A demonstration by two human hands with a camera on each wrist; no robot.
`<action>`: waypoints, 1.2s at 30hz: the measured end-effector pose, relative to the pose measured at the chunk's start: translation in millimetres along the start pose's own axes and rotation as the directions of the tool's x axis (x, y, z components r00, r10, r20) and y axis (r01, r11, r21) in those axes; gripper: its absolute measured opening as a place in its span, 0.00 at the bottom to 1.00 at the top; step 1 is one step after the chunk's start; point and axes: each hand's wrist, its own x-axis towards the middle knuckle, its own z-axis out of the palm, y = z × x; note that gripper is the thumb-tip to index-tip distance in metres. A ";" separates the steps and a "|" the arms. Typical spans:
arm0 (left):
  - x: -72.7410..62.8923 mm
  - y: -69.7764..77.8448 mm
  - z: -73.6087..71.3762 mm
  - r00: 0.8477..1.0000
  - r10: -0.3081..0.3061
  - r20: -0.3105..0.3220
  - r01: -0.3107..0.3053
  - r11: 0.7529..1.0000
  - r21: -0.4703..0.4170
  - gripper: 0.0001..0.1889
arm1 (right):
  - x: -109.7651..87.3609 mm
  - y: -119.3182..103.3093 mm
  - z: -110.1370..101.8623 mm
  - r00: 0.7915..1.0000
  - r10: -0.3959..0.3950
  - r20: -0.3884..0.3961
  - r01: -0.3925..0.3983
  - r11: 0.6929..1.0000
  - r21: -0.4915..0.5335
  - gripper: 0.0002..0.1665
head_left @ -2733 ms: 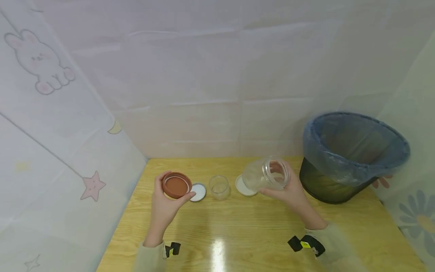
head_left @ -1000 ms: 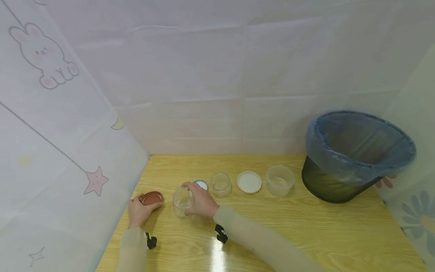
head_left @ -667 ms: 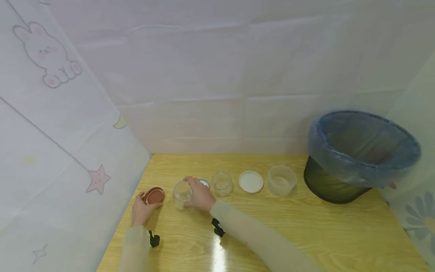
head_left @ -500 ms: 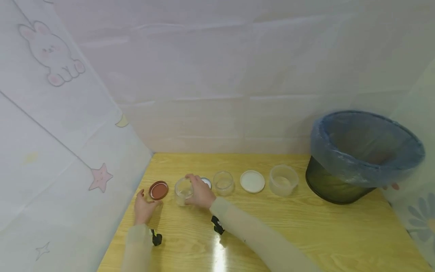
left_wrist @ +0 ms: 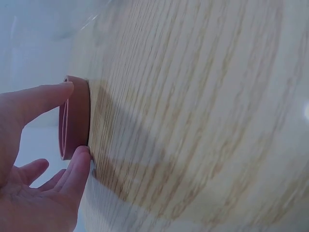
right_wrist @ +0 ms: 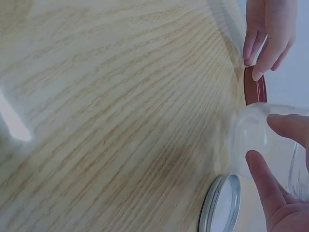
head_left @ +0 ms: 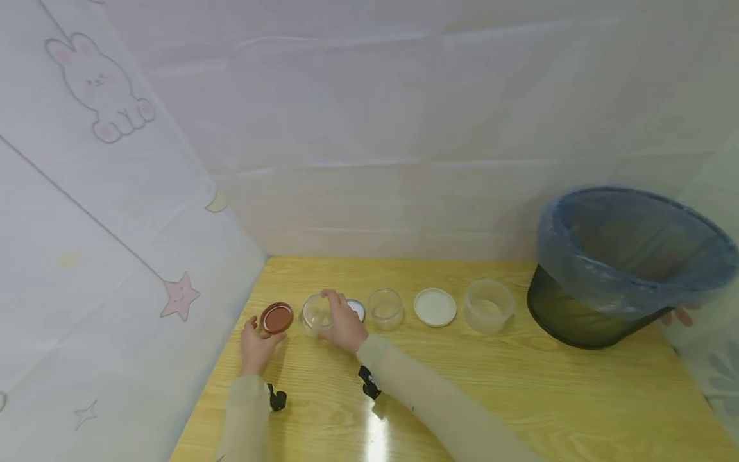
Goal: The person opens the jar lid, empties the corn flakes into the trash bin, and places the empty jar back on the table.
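At the table's left, the reddish-brown lid (head_left: 277, 318) lies with its hollow side up. My left hand (head_left: 258, 346) is at its near edge, fingers spread, the thumb tip and a fingertip right at its rim in the left wrist view. My right hand (head_left: 346, 326) holds a clear jar (head_left: 314, 313) by its side, fingers and thumb around it, just right of the brown lid. In the right wrist view the jar (right_wrist: 248, 135) shows between thumb and finger. A silver-rimmed lid (head_left: 357, 309) lies right beside it, partly hidden by the right hand.
To the right stand a small clear jar (head_left: 385, 309), a flat white lid (head_left: 435, 307) and a frosted round container (head_left: 489, 306) in a row. A mesh bin (head_left: 577, 314) with a blue bag stands at the right. Fabric walls border the wooden table (head_left: 491, 398).
My right hand has carried the jar from the right side across to the left and lowered it. My left hand has set the brown lid on the table and loosened its fingers.
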 end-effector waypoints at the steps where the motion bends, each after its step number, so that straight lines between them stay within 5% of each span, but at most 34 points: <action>1: -0.1 0.0 0.3 1.000 -0.001 -0.001 0.002 1.000 0.001 0.48 | 0.5 -0.2 0.8 1.000 -0.002 -0.003 0.002 1.000 -0.007 0.54; 15: 3.1 -3.8 2.8 1.000 -0.017 0.009 0.017 1.000 0.012 0.49 | 16.2 0.0 3.0 1.000 0.021 0.009 -0.020 0.997 -0.078 0.57; 29: -1.8 10.2 -2.1 0.999 -0.037 0.013 0.038 0.999 -0.027 0.47 | 20.0 -2.7 -2.0 0.999 0.046 -0.002 -0.046 0.992 -0.121 0.59; 36: 0.1 21.5 -5.3 0.999 0.042 -0.020 -0.041 0.999 0.032 0.45 | 16.8 -2.3 -16.8 0.999 0.005 -0.036 -0.013 0.977 -0.215 0.59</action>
